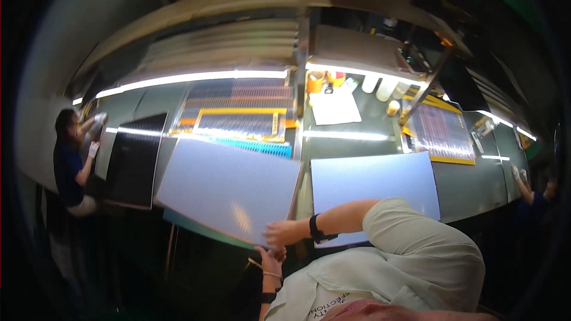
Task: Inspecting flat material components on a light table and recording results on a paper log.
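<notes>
A large pale blue-white panel (229, 181) with a thin brownish edge lies at an angle on the bench, left of centre. My right hand (284, 233) reaches across from the right to its near right corner, fingers bent down on it. Just below, my left hand (272, 255) is closed at the same corner, its thumb apart from the fingers. The two hands nearly touch, and whatever lies between their fingertips is hidden. Next to my left hand a thin yellowish strip (254, 263) shows; I cannot make out its kind. A second pale panel (375, 181) lies to the right, partly behind my right forearm.
Beyond the panels lie a blue slotted strip (256, 147), yellow-framed sheets (241, 125), white paper (336, 108) and bottles (386, 88). A metal post (302, 53) rises between the panels. A gloved person (76, 163) handles a dark panel (134, 163) at left; another person (538, 193) stands far right.
</notes>
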A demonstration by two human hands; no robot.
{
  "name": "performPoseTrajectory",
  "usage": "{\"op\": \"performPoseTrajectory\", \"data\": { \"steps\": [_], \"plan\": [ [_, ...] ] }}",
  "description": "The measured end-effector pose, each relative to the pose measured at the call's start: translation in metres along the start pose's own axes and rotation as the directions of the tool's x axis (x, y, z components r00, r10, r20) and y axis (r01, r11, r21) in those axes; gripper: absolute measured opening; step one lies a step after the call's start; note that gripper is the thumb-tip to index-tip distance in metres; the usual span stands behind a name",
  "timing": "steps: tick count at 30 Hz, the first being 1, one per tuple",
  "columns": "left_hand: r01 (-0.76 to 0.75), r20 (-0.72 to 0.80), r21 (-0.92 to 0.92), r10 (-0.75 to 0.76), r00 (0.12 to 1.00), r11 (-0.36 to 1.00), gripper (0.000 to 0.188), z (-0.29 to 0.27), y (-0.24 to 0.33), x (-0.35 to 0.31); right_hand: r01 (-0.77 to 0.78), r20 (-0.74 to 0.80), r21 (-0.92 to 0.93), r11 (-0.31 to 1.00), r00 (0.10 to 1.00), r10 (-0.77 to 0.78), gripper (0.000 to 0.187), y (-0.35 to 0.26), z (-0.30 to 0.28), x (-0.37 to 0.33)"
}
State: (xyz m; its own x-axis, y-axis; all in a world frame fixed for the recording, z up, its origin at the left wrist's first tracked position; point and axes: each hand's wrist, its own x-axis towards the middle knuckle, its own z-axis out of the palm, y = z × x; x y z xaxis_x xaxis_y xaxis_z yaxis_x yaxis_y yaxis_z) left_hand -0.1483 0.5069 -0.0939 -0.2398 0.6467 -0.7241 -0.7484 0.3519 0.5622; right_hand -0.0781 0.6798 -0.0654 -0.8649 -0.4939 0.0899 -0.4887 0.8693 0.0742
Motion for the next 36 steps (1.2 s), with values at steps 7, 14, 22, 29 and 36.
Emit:
{"op": "performPoseTrajectory", "data": {
  "steps": [7,14,22,29,36],
  "plan": [
    [0.065,-0.116,-0.078,-0.073,0.991,0.995,0.093,-0.005,-0.003,0.001,-0.197,0.054,0.294,0.935,0.98,0.19,0.023,-0.021,-0.011,0.008],
    [0.027,-0.272,0.905,0.529,0.804,0.425,0.05,-0.049,0.024,0.007,-0.278,0.304,0.941,-0.192,0.447,0.841,0.012,0.04,-0.042,0.01],
    [0.022,0.175,0.98,0.908,0.381,-0.198,0.056,-0.061,0.137,0.099,-0.44,0.06,0.859,0.262,0.594,0.802,0.008,0.081,-0.099,0.025],
    [0.334,-0.142,0.929,0.681,0.718,-0.159,0.102,-0.004,0.167,0.108,-0.609,-0.53,0.318,0.726,0.521,0.669,0.004,0.182,-0.201,0.043],
    [0.369,-0.204,0.919,0.636,0.744,-0.137,0.105,0.014,0.175,0.108,-0.524,-0.776,-0.152,0.838,0.589,0.227,0.017,0.152,-0.404,0.04]
  ]
}}
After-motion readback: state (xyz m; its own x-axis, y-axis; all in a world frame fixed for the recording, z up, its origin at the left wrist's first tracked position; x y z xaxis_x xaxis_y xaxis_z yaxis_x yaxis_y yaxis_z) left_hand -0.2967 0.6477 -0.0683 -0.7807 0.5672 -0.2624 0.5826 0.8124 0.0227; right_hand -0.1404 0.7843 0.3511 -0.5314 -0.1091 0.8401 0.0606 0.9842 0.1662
